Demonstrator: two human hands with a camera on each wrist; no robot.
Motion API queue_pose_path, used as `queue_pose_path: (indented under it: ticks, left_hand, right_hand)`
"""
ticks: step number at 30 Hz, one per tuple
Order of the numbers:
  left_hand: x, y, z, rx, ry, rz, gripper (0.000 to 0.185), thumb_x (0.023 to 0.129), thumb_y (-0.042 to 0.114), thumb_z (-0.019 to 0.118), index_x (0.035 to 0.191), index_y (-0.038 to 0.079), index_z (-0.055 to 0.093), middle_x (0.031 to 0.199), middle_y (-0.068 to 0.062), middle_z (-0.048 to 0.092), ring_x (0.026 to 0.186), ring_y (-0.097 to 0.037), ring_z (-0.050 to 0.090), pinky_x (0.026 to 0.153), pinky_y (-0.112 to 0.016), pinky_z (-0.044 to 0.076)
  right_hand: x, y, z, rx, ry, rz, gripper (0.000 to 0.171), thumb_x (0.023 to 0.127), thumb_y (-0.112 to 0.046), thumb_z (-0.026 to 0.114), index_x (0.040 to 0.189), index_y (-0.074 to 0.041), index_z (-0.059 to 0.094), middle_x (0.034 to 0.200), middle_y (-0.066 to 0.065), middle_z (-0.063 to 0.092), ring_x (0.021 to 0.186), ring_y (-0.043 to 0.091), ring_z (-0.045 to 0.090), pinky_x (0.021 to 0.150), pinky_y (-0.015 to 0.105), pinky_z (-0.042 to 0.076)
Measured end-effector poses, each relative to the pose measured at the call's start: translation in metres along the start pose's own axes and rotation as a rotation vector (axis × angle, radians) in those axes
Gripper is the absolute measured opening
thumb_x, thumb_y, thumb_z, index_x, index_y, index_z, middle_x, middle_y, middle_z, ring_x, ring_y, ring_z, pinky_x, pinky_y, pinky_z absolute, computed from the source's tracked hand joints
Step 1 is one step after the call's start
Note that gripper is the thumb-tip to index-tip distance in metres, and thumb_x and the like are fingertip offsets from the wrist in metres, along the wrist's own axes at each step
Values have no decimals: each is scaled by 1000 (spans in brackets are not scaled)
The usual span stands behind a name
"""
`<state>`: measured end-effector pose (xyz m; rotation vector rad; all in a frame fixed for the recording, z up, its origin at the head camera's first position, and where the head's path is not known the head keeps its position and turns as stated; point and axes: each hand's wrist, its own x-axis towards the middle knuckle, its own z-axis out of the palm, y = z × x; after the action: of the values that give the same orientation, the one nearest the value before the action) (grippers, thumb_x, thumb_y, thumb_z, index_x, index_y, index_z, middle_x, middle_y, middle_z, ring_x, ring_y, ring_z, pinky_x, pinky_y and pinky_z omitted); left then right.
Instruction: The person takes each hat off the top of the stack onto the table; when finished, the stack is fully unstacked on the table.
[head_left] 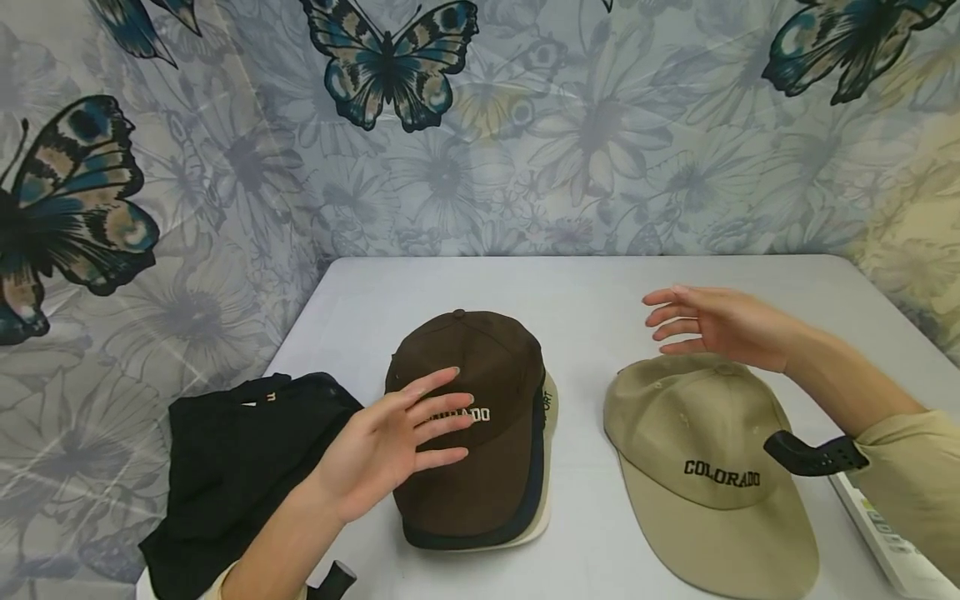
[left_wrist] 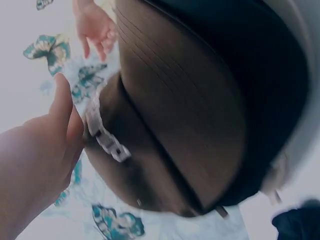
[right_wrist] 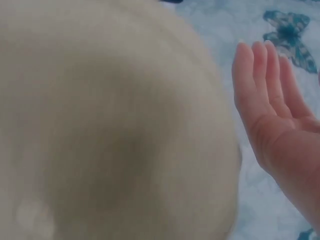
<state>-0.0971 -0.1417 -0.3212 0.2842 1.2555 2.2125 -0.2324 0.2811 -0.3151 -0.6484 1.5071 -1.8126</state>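
A stack of caps stands on the white table, topped by a brown cap [head_left: 465,492] with a navy cap [head_left: 517,529] and a cream cap [head_left: 552,467] showing beneath it. Over the brown cap, my left hand [head_left: 390,442] hovers with its fingers spread, covering part of the white lettering; nothing is in it. To the right lies a tan cap [head_left: 697,417] marked COLORADO, its brim toward me. My right hand [head_left: 720,321] is above the back of its crown, fingers extended and holding nothing. The right wrist view shows that hand [right_wrist: 275,110] apart from the tan crown [right_wrist: 125,125].
A folded black garment [head_left: 255,467] lies on the left side of the table. At the right edge, a white flat box-like item [head_left: 885,533] is partly hidden by my sleeve. Behind the table [head_left: 570,292] hangs a butterfly-and-flower cloth [head_left: 592,167].
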Motion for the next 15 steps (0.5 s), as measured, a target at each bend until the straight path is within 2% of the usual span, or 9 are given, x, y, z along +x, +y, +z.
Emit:
queue_pose_path:
  ticks: [5, 10, 15]
  left_hand:
    - [-11, 5, -17, -4, 42, 28, 48, 106, 23, 27, 150, 7, 21, 140, -15, 38, 127, -31, 41, 103, -50, 35]
    - [-18, 7, -29, 6, 147, 16, 50, 105, 24, 30, 150, 6, 19, 144, -16, 32, 127, -30, 40, 104, -48, 34]
    - [-24, 8, -38, 20, 250, -4, 53, 105, 27, 34, 150, 4, 17, 143, -15, 33, 127, -27, 41, 104, -45, 35]
  right_hand:
    - [13, 0, 10, -22, 42, 32, 37, 107, -18, 27, 124, -11, 59, 115, 8, 61, 105, 22, 61, 92, 40, 47]
    - [27, 0, 20, -94, 94, 71, 33, 106, -20, 31, 123, -13, 59, 117, 10, 59, 107, 23, 60, 93, 42, 47]
    - [39, 0, 31, -144, 153, 107, 29, 105, -23, 37, 125, -12, 55, 119, 14, 57, 108, 26, 60, 93, 44, 46]
